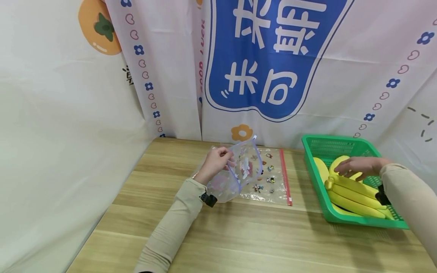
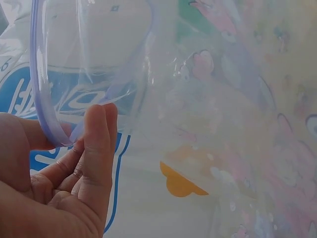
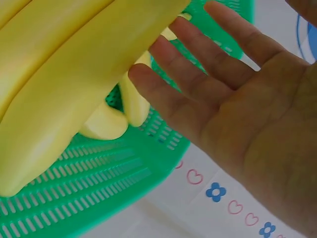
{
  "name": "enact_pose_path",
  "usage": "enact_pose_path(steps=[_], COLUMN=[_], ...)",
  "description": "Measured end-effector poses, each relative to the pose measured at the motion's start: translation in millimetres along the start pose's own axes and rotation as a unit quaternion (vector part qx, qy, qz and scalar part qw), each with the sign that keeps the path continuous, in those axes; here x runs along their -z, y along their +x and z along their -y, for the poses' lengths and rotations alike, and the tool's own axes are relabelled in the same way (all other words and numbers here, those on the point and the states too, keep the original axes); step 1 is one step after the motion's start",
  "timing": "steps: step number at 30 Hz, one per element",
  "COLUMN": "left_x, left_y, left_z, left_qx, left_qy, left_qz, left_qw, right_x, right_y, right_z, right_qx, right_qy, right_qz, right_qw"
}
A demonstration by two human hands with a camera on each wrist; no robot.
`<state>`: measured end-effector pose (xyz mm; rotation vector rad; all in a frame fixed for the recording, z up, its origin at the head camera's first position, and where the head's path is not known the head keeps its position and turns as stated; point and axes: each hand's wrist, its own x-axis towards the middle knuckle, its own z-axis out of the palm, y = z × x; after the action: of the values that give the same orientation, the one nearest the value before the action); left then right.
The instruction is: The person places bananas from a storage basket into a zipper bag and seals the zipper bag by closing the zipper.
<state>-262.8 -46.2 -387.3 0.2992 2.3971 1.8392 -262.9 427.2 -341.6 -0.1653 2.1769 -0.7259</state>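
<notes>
My left hand (image 1: 216, 161) pinches the purple zip edge of a clear plastic zip bag (image 1: 222, 191) printed with pink and white figures. The bag's mouth gapes toward the right. In the left wrist view, the purple edge (image 2: 37, 74) passes between the thumb and fingers. Over the green basket (image 1: 315, 185), my right hand (image 1: 360, 167) hovers with its fingers spread, holding nothing. Several yellow bananas (image 1: 355, 193) lie below it, some joined in a bunch. The right wrist view shows the fingertips close beside the nearest banana (image 3: 84, 79); whether they touch, I cannot tell.
Partly under the held bag, a second clear bag with small cartoon prints and a red slider strip (image 1: 286, 178) lies flat on the wooden table (image 1: 259, 235). A printed cloth (image 1: 177, 76) hangs behind the table's back edge.
</notes>
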Motion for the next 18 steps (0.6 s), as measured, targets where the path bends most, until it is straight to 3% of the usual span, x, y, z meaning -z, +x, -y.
enact_pose_path(steps=[13, 18], left_x=[-0.9, -1.1], left_y=[-1.5, -2.1], left_z=[-1.1, -0.6], left_qx=[-0.002, -0.001], left_qy=[0.005, -0.001], left_qz=[-0.005, -0.006], left_qw=[1.0, 1.0], right_x=[1, 1], right_y=[5.8, 8.1], right_z=[-17, -23], right_qx=[-0.061, -0.067], right_qy=[-0.012, -0.033], right_qz=[0.013, 0.019], right_qw=[0.998, 0.997])
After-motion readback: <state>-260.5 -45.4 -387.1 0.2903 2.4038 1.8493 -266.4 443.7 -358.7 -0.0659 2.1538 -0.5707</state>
